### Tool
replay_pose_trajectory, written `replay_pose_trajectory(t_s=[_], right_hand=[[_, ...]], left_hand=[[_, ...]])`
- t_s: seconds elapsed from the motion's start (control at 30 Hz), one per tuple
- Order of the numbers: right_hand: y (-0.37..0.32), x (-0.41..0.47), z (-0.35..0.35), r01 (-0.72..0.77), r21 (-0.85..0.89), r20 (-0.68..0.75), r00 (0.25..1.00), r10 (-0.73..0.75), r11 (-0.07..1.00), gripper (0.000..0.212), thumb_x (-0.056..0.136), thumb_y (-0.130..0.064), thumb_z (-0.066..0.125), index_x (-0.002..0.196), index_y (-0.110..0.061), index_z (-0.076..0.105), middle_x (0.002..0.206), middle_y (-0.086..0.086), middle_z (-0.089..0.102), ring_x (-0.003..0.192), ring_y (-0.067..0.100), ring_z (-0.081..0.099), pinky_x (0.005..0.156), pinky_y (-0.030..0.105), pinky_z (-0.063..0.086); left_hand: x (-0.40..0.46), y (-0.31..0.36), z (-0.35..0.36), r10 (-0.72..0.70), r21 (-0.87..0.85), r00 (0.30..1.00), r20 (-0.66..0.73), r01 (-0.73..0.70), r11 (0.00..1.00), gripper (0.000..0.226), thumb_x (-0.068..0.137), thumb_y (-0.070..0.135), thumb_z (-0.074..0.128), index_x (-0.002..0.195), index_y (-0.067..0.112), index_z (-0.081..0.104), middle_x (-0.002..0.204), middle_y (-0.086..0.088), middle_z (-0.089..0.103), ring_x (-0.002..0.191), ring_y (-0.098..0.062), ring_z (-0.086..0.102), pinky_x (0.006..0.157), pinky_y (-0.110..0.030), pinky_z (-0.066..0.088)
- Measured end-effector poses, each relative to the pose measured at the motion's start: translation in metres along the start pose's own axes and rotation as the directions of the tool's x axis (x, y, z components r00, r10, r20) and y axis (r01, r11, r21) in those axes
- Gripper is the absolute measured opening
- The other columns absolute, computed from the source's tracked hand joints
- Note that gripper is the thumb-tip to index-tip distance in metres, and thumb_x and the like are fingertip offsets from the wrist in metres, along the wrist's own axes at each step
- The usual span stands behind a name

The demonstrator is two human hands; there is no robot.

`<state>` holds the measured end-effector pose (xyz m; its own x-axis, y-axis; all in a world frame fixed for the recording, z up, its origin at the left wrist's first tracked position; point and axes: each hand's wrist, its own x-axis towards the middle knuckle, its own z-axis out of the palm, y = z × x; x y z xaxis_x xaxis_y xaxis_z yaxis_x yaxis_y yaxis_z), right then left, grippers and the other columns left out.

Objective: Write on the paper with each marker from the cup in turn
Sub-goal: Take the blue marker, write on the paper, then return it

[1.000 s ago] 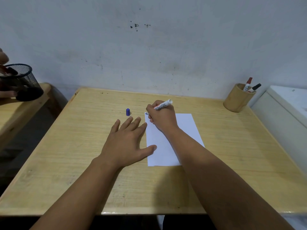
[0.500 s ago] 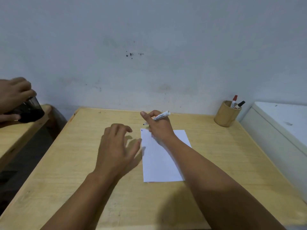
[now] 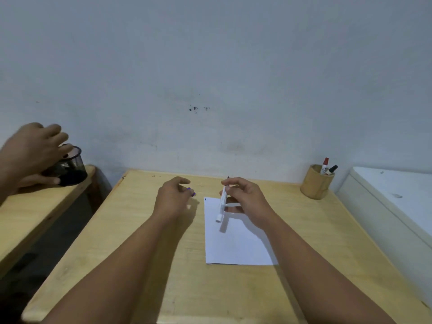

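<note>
A white sheet of paper (image 3: pixel 236 244) lies on the wooden table (image 3: pixel 233 295), with a small dark mark at its top left corner. My right hand (image 3: pixel 245 197) holds a white marker (image 3: pixel 222 204) above the paper's top edge, tip pointing away and blunt end toward me. My left hand (image 3: pixel 174 196) is closed on the small blue cap (image 3: pixel 192 193), just left of the paper. A wooden cup (image 3: pixel 316 183) at the table's far right holds a red-capped marker (image 3: pixel 325 164) and a black-capped marker (image 3: pixel 332 170).
On a second table (image 3: pixel 35 206) to the left, another person's hands (image 3: pixel 32 150) hold a black mesh cup (image 3: pixel 71 167). A white cabinet (image 3: pixel 395 206) stands against the table's right side. A grey wall rises right behind the table.
My right hand lifted the marker off the paper and turned it tip-away. My left hand left the table and closed on the blue cap. The camera tilted up.
</note>
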<state>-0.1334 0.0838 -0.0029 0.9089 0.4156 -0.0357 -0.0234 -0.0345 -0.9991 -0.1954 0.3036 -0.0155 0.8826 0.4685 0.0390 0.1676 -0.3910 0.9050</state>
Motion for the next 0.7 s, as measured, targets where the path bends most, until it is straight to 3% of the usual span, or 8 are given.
replay_pose_trajectory(t_s=[0.1,0.2,0.4,0.57,0.7], right_hand=[[-0.002,-0.006,0.007,-0.001,-0.108,0.063,0.998,0.008,0.994,0.011,0.107,-0.005,0.062,0.108,-0.016,0.063,0.091,0.009,0.067,0.070,0.017,0.072,0.063,0.037,0.067],[-0.005,-0.013,0.011,0.018,-0.189,0.059,0.998,-0.007,0.982,0.024,0.103,-0.009,0.071,0.118,-0.019,0.056,0.094,0.014,0.065,0.075,0.022,0.073,0.059,0.033,0.064],[-0.016,-0.022,0.000,0.041,-0.279,0.007,0.999,-0.041,0.960,0.011,0.095,-0.012,0.081,0.105,-0.016,0.077,0.086,0.001,0.069,0.076,0.019,0.070,0.070,0.035,0.061],[-0.021,-0.034,-0.019,0.071,-0.365,-0.072,0.992,-0.105,0.928,0.015,0.097,-0.011,0.077,0.110,-0.008,0.081,0.081,-0.003,0.067,0.066,0.010,0.063,0.057,0.017,0.049],[-0.024,-0.042,-0.036,0.068,-0.370,-0.096,0.989,-0.111,0.926,0.016,0.096,-0.014,0.077,0.110,-0.012,0.083,0.080,-0.005,0.068,0.060,0.006,0.063,0.062,0.023,0.053]], left_hand=[[-0.002,0.025,0.000,-0.045,-0.277,0.998,0.040,0.054,0.959,0.013,0.092,0.009,0.072,0.104,0.007,0.076,0.085,-0.001,0.076,0.084,-0.022,0.073,0.079,-0.037,0.057],[-0.008,0.048,0.002,-0.034,-0.369,0.996,0.083,0.062,0.927,0.010,0.095,0.009,0.070,0.103,0.005,0.076,0.091,-0.008,0.076,0.084,-0.020,0.072,0.080,-0.035,0.059],[-0.014,0.075,0.011,0.024,-0.376,0.987,0.158,0.038,0.926,0.013,0.097,0.008,0.068,0.105,0.002,0.076,0.090,-0.010,0.078,0.075,-0.013,0.076,0.084,-0.036,0.063],[-0.022,0.089,0.022,0.071,-0.319,0.976,0.208,-0.001,0.948,0.013,0.096,0.008,0.070,0.106,0.002,0.077,0.093,-0.010,0.078,0.077,-0.013,0.077,0.086,-0.038,0.063],[-0.027,0.099,0.034,0.111,-0.236,0.965,0.239,-0.054,0.970,0.011,0.095,0.008,0.071,0.103,0.005,0.078,0.092,-0.011,0.080,0.081,-0.016,0.078,0.092,-0.042,0.062]])
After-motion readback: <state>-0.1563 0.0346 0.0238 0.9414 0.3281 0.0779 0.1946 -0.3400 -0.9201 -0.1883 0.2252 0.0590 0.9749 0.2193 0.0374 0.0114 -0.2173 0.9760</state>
